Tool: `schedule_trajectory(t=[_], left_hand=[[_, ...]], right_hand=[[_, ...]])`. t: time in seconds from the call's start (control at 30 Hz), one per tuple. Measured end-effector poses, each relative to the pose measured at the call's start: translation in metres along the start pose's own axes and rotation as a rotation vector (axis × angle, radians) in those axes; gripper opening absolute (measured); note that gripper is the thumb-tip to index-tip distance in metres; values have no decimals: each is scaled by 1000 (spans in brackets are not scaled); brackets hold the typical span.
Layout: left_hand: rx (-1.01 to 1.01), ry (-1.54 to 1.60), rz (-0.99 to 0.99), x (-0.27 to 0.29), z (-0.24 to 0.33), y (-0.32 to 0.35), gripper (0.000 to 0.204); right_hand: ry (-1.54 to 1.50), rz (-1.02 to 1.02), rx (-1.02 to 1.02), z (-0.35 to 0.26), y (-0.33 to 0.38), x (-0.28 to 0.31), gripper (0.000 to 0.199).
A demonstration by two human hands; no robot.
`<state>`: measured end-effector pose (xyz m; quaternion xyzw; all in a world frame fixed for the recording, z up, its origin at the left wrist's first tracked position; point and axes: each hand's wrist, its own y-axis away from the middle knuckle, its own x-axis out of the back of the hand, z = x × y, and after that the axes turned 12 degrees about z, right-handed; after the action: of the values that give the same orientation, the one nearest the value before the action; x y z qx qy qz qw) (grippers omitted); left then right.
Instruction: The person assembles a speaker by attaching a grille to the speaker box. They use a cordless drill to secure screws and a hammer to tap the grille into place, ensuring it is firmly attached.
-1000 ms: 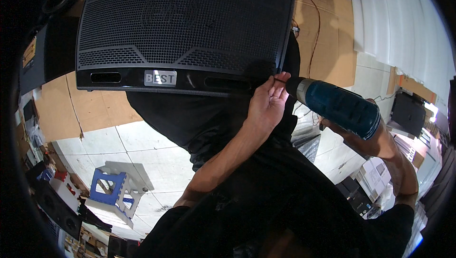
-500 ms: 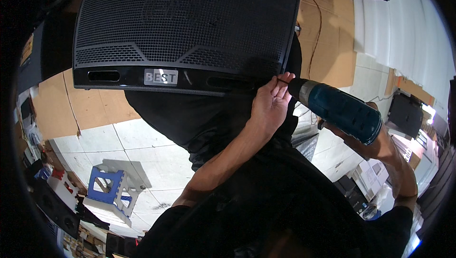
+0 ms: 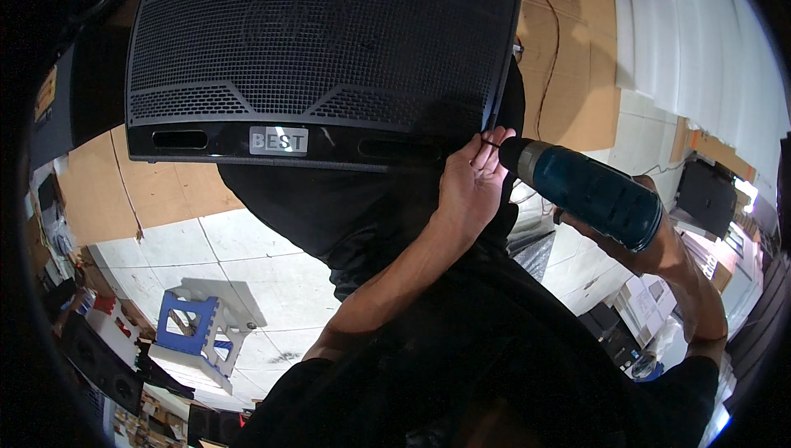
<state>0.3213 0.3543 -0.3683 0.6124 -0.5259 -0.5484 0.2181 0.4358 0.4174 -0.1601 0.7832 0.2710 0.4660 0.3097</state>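
Observation:
A large black speaker [image 3: 321, 44] with a mesh grille and a glossy lower strip bearing a silver badge [image 3: 278, 140] rests over my lap. At its near right corner, my left hand [image 3: 474, 184] has its fingers closed around the thin dark bit [image 3: 489, 143] of a power drill. The bit's tip is hidden by the fingers and the speaker's edge. My right hand [image 3: 606, 238] is wrapped around the handle of the dark teal drill [image 3: 595, 192], mostly covered by its body. The drill lies roughly level, its chuck pointing left toward the corner.
A blue and white folding stool [image 3: 194, 337] stands on the tiled floor at the lower left. Brown cardboard [image 3: 573, 77] lies under the speaker, with a thin cable [image 3: 550, 60] across it. White wrapped sheeting [image 3: 700, 44] is at the far right; boxes [image 3: 647, 308] crowd the right side.
Both hands and the drill hold nearly the same pose at the corner. The speaker and hands sit only slightly lower in the picture.

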Motion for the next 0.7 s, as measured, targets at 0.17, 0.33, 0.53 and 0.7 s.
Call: schedule_trajectory(t=[0.17,0.33,0.53,0.7], left_hand=[[-7,21,5,-1,1,1,33],[3,40,-35,5,-1,-4,31],[-3,31,-50,8,-1,-9,33],[-13,10,-38,7,-1,-6,32]], right_hand=[[121,58,221,-4,-5,0,33],[240,140,233,14,1,-3,31],[234,51,161,3,-5,4,44],[378,117,224,13,-1,5,53]])
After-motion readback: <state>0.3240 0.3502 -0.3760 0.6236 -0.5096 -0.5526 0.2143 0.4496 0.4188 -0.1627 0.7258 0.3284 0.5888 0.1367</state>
